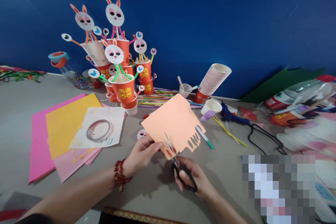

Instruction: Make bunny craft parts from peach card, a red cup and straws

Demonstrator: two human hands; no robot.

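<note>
My left hand (143, 154) pinches the near left edge of a sheet of orange paper (173, 119), holding it above the table. Red ear-like shapes are drawn at the near corner, and a row of narrow slots is cut out along the right edge. Black-handled scissors (185, 175) are in my right hand (193, 178), fingers through the loops. Their blades are parted across the paper's near corner, beside the drawn shapes. A teal-tipped marker (206, 138) lies by the paper's right edge. Part of a round rabbit face (142, 133) shows behind the paper.
Red cups (123, 92) with paper rabbits stand at the back left. Colored paper (39, 140) and a tape roll (90, 134) lie left. A leaning cup stack (214, 80), a blue glue gun (232, 115) with its cord and a plastic bottle (296, 92) are right.
</note>
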